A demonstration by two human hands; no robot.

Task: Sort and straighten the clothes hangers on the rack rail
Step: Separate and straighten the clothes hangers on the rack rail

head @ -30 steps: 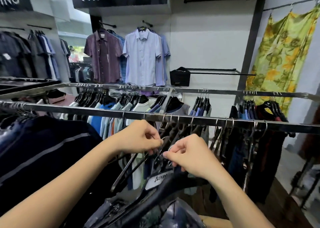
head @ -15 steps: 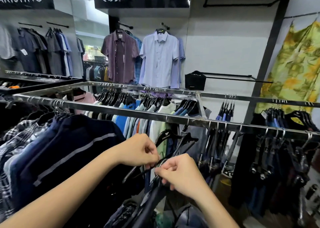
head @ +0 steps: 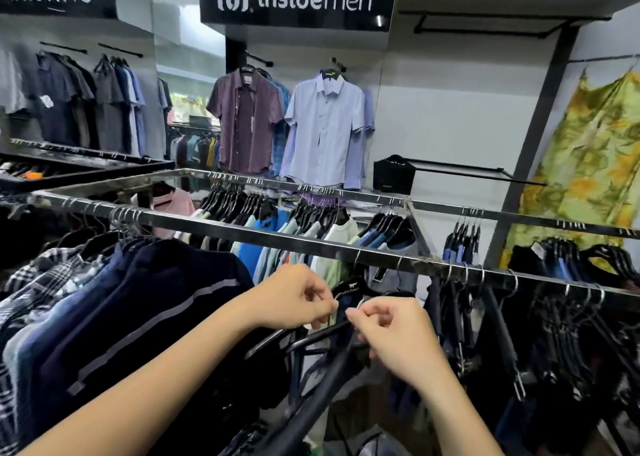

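At the lower centre of the frame, the left hand [head: 294,296] and right hand [head: 391,331] are both pinching closed on black hangers [head: 322,338] just below the rail [head: 242,230], seemingly untangling them.

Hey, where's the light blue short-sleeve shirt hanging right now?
The light blue shirt hangs on the back wall under the insidemen sign, upper centre of the head view, just right of the purple shirt.

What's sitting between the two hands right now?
In the head view, a black hanger with a printed logo shows in the narrow gap between the left hand and right hand, just below the near rack rail. Both hands pinch at it.
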